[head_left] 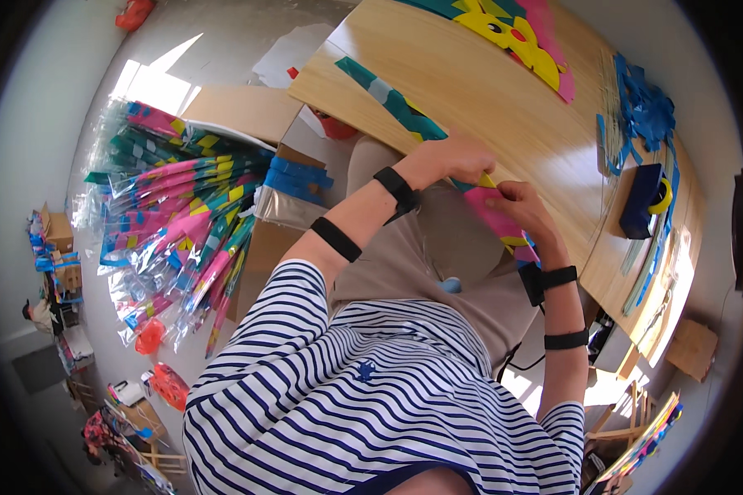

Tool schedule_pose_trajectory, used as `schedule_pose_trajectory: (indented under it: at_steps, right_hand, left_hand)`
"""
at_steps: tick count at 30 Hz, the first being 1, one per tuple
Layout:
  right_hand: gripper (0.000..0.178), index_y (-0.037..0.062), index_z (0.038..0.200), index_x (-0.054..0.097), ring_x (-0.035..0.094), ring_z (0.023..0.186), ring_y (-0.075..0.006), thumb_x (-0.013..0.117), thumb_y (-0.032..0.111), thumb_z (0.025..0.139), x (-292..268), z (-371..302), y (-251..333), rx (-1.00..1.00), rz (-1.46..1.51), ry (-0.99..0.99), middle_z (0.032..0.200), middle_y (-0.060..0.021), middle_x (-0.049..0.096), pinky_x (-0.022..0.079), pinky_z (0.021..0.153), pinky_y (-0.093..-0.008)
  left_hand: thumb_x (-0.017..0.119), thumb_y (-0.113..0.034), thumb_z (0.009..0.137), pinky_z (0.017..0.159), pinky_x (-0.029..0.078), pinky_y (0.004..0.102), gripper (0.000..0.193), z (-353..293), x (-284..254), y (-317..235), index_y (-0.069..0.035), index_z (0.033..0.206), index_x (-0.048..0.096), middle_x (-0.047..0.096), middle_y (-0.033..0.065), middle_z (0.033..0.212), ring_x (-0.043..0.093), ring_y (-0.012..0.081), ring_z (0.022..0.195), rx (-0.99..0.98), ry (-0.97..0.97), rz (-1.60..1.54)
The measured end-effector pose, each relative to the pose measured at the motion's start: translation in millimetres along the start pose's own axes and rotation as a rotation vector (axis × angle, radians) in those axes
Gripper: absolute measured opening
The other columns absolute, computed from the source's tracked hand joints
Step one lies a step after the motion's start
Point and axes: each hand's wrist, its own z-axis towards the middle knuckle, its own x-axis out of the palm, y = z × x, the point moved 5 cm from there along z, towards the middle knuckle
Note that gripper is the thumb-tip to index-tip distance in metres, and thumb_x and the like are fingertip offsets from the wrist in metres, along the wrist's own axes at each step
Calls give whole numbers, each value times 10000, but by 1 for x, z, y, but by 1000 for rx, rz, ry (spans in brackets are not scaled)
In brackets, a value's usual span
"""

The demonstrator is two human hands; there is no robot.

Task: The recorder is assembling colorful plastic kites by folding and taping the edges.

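Observation:
A long, narrow folded kite [392, 105], teal, pink and yellow, slants from the table's near edge across my lap. Its far end rests on the wooden table. My left hand [462, 158] is closed around its middle, knuckles up. Just beside it, my right hand [524, 210] grips the pink stretch [489, 209], thumb and fingers close to a small yellow tip. The lower end passes beneath my right wrist and is partly hidden there. Exactly how the fingers press the cloth is hard to see.
A spread kite with a yellow cartoon figure [512, 37] lies at the table's far side. Blue ribbons [642, 99], thin sticks [611, 124] and a tape dispenser [642, 202] sit on the right. At left, a cardboard box [252, 115] adjoins many folded kites in clear sleeves [182, 190].

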Motion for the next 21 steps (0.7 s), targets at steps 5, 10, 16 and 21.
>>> schedule_pose_trajectory:
  at_steps: [5,10,16,21]
  right_hand:
    - [162,-27,939,732,590,709,-70,731,124,879,11,13,12,-16,41,-14,766,9,671,467,641,-269]
    - [113,-14,917,737,577,644,-69,721,96,894,2,24,-5,40,82,-228,731,12,662,453,588,-256]
    - [102,3,869,727,548,623,-57,713,94,915,-18,8,-36,99,191,-330,718,26,634,429,564,-246]
    - [104,10,883,713,572,623,-64,706,100,934,-24,11,-64,124,189,-335,743,19,641,458,572,-234]
  left_hand:
    - [724,-215,814,895,424,557,219,-15,-5,16,-159,1025,720,727,85,1028,665,338,1064,-54,-42,-33]
    - [750,-148,811,837,486,497,168,-93,-47,39,-85,954,691,685,105,926,658,339,973,17,-898,-193]
    - [786,-141,811,752,538,430,198,-273,43,181,-36,926,663,676,142,881,672,336,854,-796,-1177,-147]
    - [866,-199,735,888,532,532,465,-391,174,245,-81,1121,635,633,149,1192,622,380,1121,-1408,-650,16]
